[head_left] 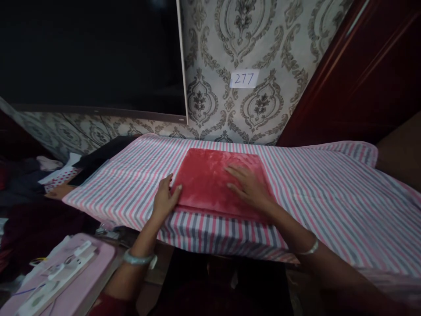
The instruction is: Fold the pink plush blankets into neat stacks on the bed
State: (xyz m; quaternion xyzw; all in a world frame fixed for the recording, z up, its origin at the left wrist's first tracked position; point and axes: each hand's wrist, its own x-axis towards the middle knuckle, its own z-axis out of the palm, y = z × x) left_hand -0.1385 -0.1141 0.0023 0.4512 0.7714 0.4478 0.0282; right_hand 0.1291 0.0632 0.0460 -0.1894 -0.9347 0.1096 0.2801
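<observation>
A folded red plush cloth point(204, 180) lies flat as a neat rectangle on a striped sheet point(309, 184) of pink, grey and white. My right hand point(246, 184) rests palm down on the right part of the red cloth, fingers stretched out. At the cloth's left edge is my left hand point(165, 195), its thumb against the side and its fingers apart. Neither hand grips anything. Lighter patches show in the pile around my right hand.
A large dark television point(92, 57) hangs at the back left. A paper marked 277 point(244, 79) is on the patterned wall. At lower left, a pink stool point(101, 250) bears a white power strip point(59, 281). A dark red wooden panel point(355, 74) stands at the right.
</observation>
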